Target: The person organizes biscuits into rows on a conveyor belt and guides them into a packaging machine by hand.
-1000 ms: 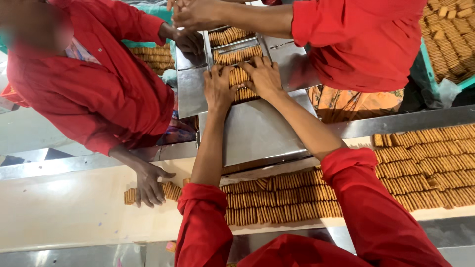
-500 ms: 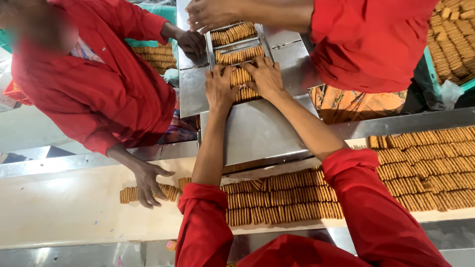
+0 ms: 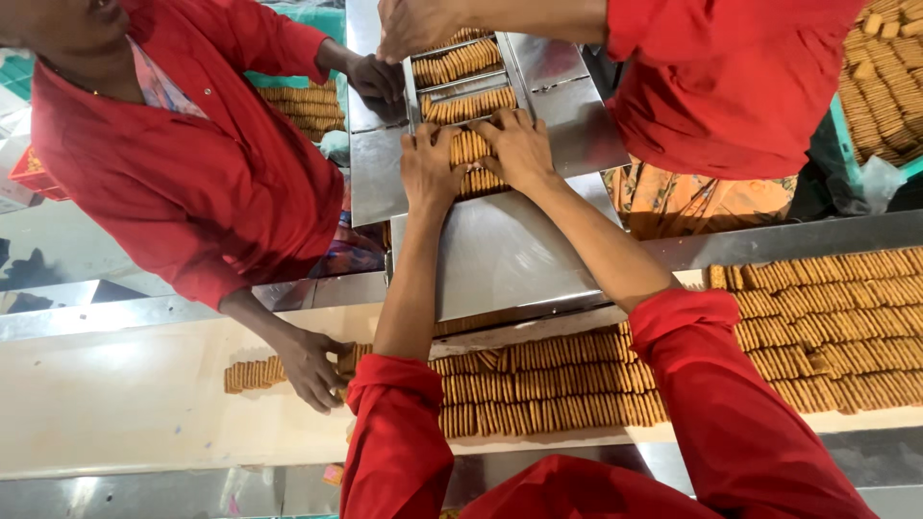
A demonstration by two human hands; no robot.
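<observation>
Both hands reach forward over a sloped stainless-steel chute [image 3: 500,259] to a slotted steel feed tray [image 3: 558,67] at its far end. The left hand [image 3: 430,168] and the right hand [image 3: 519,149] lie palm-down, one on each side of a short stack of biscuits [image 3: 469,149] standing on edge in the nearest slot. The fingers press against the stack from both sides; the stack is clamped between the hands, not lifted clear of the tray.

Status of the work, judged from the layout:
- Two farther slots already carry full biscuit rows [image 3: 461,62].
- The nearest slot is only partly seated: the stack lies under the fingers and extends toward the chute.
- A large supply remains. Many rows of biscuits on edge [image 3: 548,389] lie on the white conveyor belt [image 3: 144,404] close to the body, and further rows [image 3: 827,317] continue to the right.

Loading therefore appears to be at an early-to-middle point, with much of the supply untouched.

Other persons work nearby. A co-worker in a red shirt rests one hand [image 3: 312,365] on a short biscuit row [image 3: 252,375] on the belt and another hand [image 3: 377,77] at the tray edge. A second co-worker's hand [image 3: 418,24] hangs above the far slots.
</observation>
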